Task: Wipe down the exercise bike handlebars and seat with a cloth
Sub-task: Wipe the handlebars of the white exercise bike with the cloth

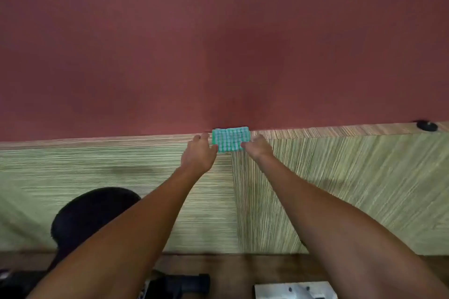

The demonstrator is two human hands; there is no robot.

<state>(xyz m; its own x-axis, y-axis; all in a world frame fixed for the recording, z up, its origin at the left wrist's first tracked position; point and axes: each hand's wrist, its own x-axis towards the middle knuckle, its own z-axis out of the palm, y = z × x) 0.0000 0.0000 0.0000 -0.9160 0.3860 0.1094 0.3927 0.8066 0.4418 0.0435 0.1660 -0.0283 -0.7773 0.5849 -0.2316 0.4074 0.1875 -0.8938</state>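
On top of the wood-panelled ledge (pixel 340 131), against the red wall (pixel 218 43), the folded green checked cloth (pixel 230 139) lies between your hands: left hand (pixel 199 153) and right hand (pixel 259 147) each touch a lower corner, though whether the fingers pinch it is unclear. Pull unevenly and it may unfold or drop behind the black seat (pixel 92 213) below

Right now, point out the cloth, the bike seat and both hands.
green checked cloth (pixel 230 139): head view, middle of fabric.
black bike seat (pixel 92 211): head view, top pad.
left hand (pixel 200 153): head view, back.
right hand (pixel 260 148): head view, back.
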